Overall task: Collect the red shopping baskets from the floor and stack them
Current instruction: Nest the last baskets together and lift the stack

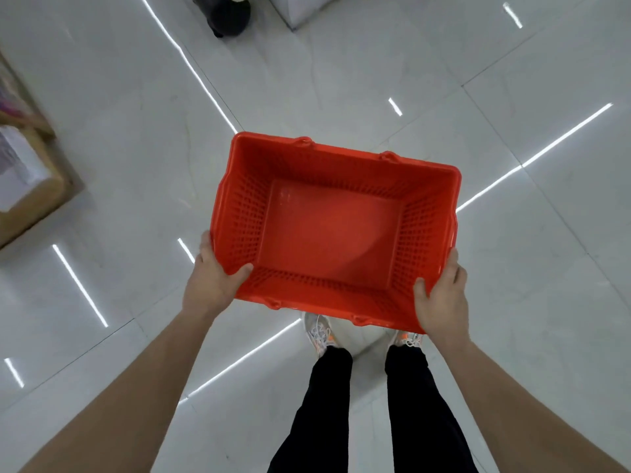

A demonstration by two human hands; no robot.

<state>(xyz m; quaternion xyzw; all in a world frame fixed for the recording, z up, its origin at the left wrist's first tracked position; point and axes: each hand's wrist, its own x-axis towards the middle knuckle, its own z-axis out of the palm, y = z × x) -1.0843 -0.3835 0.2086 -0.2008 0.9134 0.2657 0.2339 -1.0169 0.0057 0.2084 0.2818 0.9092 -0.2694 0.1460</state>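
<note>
I see a red rectangular plastic shopping basket [331,230] held off the floor between my two hands, just ahead of a pair of pale laced trainers [319,332] and black trousers [324,404]. Its bottom is a smooth solid panel, its four sloped walls are an open grid of small slots, and a thick rolled rim with rounded corners runs round the top, with moulded lugs on both long edges. The mouth faces straight up at the camera and it holds nothing. The long axis runs left to right across the view, the right end sitting slightly nearer to me. My left hand [213,279] grips the left short end and my right hand [442,298] the right short end, each with the thumb hooked over the rim inside and the fingers curled down the outside. Below lies a glossy floor of large white marbled tiles [341,80] mirroring strip lights; a brown cardboard box [30,196] sits at left, a dark rounded object [230,13] at top
</note>
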